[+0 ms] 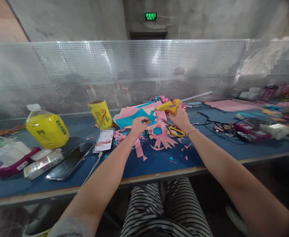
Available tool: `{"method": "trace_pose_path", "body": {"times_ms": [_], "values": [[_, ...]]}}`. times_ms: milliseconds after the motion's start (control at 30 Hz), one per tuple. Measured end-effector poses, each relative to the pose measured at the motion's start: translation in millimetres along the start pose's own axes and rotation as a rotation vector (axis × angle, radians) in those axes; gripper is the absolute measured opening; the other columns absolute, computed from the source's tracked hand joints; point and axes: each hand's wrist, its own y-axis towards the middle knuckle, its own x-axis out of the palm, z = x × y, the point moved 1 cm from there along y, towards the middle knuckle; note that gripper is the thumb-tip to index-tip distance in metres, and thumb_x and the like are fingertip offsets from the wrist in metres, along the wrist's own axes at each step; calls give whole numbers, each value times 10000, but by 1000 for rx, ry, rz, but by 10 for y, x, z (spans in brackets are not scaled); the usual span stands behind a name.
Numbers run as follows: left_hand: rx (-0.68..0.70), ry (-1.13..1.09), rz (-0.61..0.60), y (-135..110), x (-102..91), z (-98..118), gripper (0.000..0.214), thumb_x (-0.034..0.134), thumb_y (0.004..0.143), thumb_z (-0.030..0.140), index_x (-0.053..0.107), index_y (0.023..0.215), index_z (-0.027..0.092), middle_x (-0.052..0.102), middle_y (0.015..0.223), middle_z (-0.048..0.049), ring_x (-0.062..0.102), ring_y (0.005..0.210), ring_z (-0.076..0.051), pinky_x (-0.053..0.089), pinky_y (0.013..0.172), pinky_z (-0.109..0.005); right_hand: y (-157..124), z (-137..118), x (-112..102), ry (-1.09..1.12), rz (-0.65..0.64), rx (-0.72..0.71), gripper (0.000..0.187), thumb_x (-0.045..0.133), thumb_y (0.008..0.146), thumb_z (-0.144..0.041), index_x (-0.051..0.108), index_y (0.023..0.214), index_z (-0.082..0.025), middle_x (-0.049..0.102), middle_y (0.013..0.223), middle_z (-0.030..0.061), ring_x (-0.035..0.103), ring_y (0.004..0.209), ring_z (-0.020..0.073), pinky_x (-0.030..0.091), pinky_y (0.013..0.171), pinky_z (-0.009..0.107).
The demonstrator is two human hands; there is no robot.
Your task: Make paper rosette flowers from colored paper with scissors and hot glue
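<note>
My right hand is wrapped round a yellow hot glue gun, its nozzle pointing left. Just under the nozzle, a small blue paper piece is pinched in the fingertips of my left hand. Behind that hand lies a larger blue paper sheet on pink sheets. A pink paper rosette with a blue centre rests on the table below both hands, with pink notched strips fanning from its lower side. Yellow-handled scissors lie beside it, near my right wrist.
Paper scraps litter the blue table. To the left are a yellow cardboard tube, a jug of yellow liquid, a phone and a purple power strip. Cables run at right near another power strip. A perforated metal screen stands behind.
</note>
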Motion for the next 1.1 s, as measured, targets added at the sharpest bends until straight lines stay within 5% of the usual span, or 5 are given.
{"method": "trace_pose_path", "body": {"times_ms": [733,1100], "values": [[1,-84,38,-14,-20,45,83,634,638,226,618,572,178,679,694,-23,616,721,-175,452,693,-273,14,8,-12,-42,-45,12,299,501,721,-253,489,993,-129,633,951,183,596,901,325,468,743,413],[22,-151,68,-9,-13,8,166,610,662,308,567,570,177,621,626,-4,575,650,-145,439,654,-262,-3,4,-35,-6,-63,31,478,577,708,-379,490,1103,-124,628,1041,168,584,965,312,456,795,405]]}}
